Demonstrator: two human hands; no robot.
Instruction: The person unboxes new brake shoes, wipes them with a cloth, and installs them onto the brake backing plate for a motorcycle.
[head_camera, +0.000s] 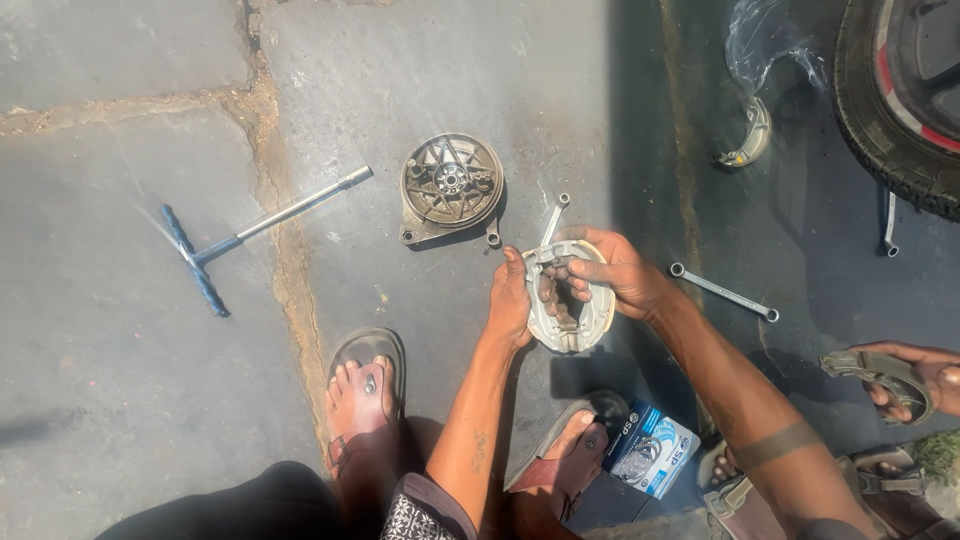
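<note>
Both the left hand (511, 300) and the right hand (618, 272) gripped a brake shoe pair (572, 318), apparently pinching its rims, above the floor (120, 400).

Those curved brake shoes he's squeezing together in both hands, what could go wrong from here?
The brake shoes are pinched between the left hand and right hand; fingers inside the ring could get nipped if they snap together. If dropped, they may land on the sandalled foot below. Grit from the stone ground could foul them.
</note>
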